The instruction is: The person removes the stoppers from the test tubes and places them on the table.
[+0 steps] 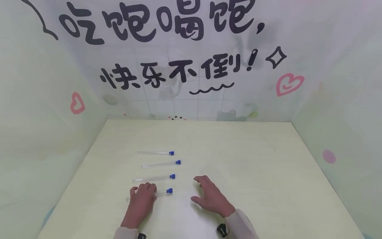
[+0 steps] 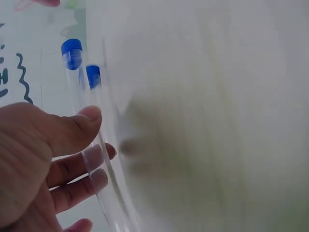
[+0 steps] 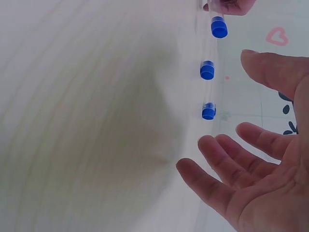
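With thumb and fingers my left hand (image 1: 142, 199) grips the nearest test tube (image 1: 162, 194), a clear one whose blue cap points right. In the left wrist view the thumb (image 2: 79, 128) lies on one side of this tube and the fingertips show through it. My right hand (image 1: 212, 196) hovers to the right of the caps, fingers spread and touching nothing. Beyond the held tube lie a third-row test tube (image 1: 149, 179), another test tube (image 1: 159, 164) and the farthest test tube (image 1: 153, 153), all blue-capped and roughly parallel.
A pale wooden table (image 1: 253, 152) carries the tubes on its left half. White printed sheeting with black characters and pink hearts forms the back wall (image 1: 185, 103) and both sides. Dark straps sit at both wrists.
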{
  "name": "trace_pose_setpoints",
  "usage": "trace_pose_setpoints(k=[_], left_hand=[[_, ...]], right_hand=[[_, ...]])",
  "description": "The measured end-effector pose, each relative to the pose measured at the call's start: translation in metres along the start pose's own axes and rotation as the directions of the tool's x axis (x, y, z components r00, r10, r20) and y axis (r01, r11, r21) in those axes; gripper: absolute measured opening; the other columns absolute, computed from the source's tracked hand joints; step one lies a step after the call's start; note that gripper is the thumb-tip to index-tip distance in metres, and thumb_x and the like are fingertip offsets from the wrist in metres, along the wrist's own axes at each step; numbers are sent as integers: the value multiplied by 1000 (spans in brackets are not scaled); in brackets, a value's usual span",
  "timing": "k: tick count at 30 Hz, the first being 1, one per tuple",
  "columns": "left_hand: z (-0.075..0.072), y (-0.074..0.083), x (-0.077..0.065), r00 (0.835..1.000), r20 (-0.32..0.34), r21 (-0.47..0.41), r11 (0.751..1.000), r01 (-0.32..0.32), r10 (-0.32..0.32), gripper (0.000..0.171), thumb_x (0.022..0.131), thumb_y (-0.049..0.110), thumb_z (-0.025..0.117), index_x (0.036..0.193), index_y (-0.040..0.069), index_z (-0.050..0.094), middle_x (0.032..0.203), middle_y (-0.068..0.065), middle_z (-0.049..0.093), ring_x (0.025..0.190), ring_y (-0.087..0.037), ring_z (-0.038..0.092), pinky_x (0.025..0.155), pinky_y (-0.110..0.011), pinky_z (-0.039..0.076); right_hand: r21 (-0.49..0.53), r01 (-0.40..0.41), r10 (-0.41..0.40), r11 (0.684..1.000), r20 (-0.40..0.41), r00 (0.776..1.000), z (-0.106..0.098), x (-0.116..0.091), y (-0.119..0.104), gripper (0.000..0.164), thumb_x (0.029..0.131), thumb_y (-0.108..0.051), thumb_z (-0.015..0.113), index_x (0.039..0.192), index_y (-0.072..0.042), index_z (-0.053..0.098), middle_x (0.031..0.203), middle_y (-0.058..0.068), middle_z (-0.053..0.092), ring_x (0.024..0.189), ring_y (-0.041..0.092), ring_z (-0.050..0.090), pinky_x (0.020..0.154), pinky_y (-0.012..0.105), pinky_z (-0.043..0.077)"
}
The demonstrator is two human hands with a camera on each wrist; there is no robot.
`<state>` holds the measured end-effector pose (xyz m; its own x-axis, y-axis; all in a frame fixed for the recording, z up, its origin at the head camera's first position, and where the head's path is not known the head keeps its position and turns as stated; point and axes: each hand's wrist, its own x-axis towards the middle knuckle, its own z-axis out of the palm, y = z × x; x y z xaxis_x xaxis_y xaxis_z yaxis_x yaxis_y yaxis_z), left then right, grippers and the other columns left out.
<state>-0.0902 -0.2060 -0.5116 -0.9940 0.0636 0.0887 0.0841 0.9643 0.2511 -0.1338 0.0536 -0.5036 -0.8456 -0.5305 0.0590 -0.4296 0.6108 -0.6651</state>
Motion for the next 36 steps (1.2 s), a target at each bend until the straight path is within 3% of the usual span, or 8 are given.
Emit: trace_pose_setpoints(k=[7, 19, 25, 36], left_hand=[[-5, 22, -2, 992, -73, 76, 993, -94, 99, 19, 79, 10, 72, 86, 14, 54, 79, 0, 63, 78, -21, 60, 90, -58, 35], [-12, 46, 5, 980, -106, 109, 982, -154, 165, 21, 79, 14, 73, 90, 13, 54, 79, 0, 59, 77, -19, 57, 88, -51, 39], [-13, 60, 8, 977, -94, 125, 976, -177, 189, 20, 81, 18, 71, 91, 13, 55, 82, -1, 61, 79, -19, 58, 87, -50, 40], [-15, 78, 7, 949, -149, 161, 954, -255, 279, 23, 79, 18, 74, 91, 12, 55, 84, -2, 61, 79, -18, 59, 83, -45, 43]], right_hand=[[-1, -48, 48, 999, 28, 998, -9, 1, -4, 54, 83, -25, 72, 127, -4, 48, 122, 11, 54, 102, 24, 59, 86, 37, 49], [17, -22, 21, 1000, 34, 999, -22, -2, -16, 47, 82, -20, 73, 119, -3, 49, 114, 11, 54, 97, 25, 60, 79, 32, 50], [-44, -1, 2, 999, 20, 1000, -25, -4, -22, 46, 82, -18, 74, 118, -5, 49, 114, 9, 54, 95, 24, 61, 78, 31, 51], [-206, 58, -75, 977, -75, 994, -24, -12, -23, 42, 78, -18, 76, 112, -7, 54, 103, 5, 57, 73, 8, 49, 67, 23, 48]])
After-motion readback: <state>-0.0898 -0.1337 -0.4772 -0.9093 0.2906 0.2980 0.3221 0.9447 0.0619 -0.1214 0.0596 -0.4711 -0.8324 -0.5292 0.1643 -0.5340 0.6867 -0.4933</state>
